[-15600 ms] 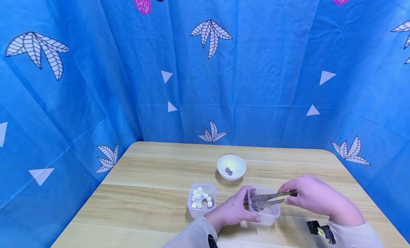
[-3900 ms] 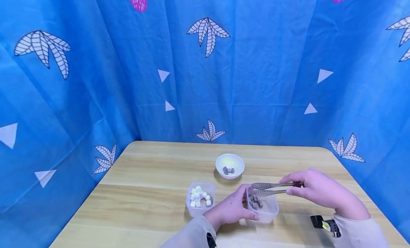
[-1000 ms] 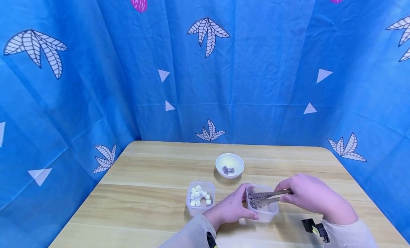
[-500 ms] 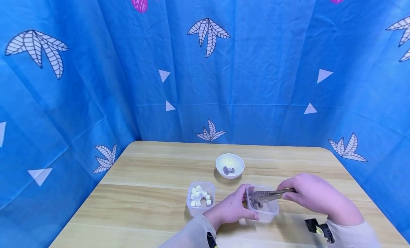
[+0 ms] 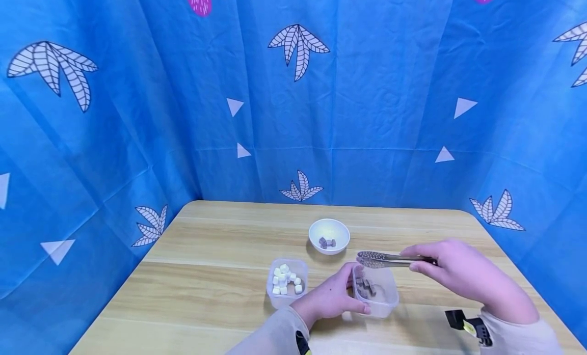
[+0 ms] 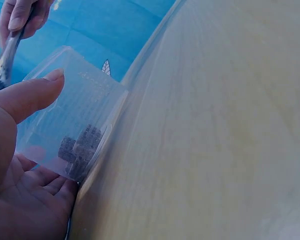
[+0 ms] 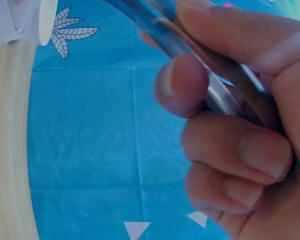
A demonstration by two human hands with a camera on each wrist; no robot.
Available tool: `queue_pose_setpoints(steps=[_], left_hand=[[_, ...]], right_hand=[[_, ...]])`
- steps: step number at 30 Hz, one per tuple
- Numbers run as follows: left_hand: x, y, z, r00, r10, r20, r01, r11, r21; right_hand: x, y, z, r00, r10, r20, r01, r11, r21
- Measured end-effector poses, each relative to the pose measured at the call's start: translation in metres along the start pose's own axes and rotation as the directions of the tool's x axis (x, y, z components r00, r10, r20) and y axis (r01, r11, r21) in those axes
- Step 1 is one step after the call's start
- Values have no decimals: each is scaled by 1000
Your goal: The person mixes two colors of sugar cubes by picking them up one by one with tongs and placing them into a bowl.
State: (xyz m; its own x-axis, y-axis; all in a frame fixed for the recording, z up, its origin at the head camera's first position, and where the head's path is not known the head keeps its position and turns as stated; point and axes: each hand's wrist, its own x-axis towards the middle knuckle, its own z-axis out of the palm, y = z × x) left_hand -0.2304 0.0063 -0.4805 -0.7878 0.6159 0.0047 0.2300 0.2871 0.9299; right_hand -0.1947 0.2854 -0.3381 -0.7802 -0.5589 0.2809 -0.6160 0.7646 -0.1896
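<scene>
Tongs (image 5: 387, 256) gripped by right fingers (image 7: 230, 142) have cleared the tub (image 5: 379, 310), above its rim (image 5: 396, 284); left fingers (image 5: 347, 271) clasp it

Pale beige sleeves (image 5: 520, 337), a black strap (image 5: 483, 332) on each with a bit of yellow (image 5: 470, 328) showing, and the right one's got a chunky black block (image 5: 455, 319) too.

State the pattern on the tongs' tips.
The tongs' tips are dotted with small pale spots; clearest in the head view.
</scene>
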Motion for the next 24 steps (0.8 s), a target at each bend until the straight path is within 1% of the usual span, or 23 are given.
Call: queue_pose_setpoints(steps=[3, 7, 10, 13, 17, 24], left_hand=[[0, 0, 0, 1000, -13, -2, 13, 1000, 5], [0, 1, 0, 1000, -23, -2, 23, 1000, -3], [0, 2, 0, 1000, -25, -2, 25, 1000, -9], [0, 2, 0, 1000, -20, -4, 20, 1000, -5], [0, 1, -1, 1000, -13, 0, 13, 1000, 2], [0, 0, -1, 1000, 6, 8, -6, 1000, -13]], right_hand=[[4, 0, 6, 996, -7, -85, 5, 1000, -20], [12, 4, 20, 981, -4, -193, -5, 999, -48], [19, 10, 35, 971, 4, -239, -19, 998, -60], [24, 15, 51, 968, 31, -248, -49, 997, -68], [29, 18, 67, 970, 79, -230, -94, 994, -57], [33, 17, 83, 967, 106, -231, -123, 991, -58]])
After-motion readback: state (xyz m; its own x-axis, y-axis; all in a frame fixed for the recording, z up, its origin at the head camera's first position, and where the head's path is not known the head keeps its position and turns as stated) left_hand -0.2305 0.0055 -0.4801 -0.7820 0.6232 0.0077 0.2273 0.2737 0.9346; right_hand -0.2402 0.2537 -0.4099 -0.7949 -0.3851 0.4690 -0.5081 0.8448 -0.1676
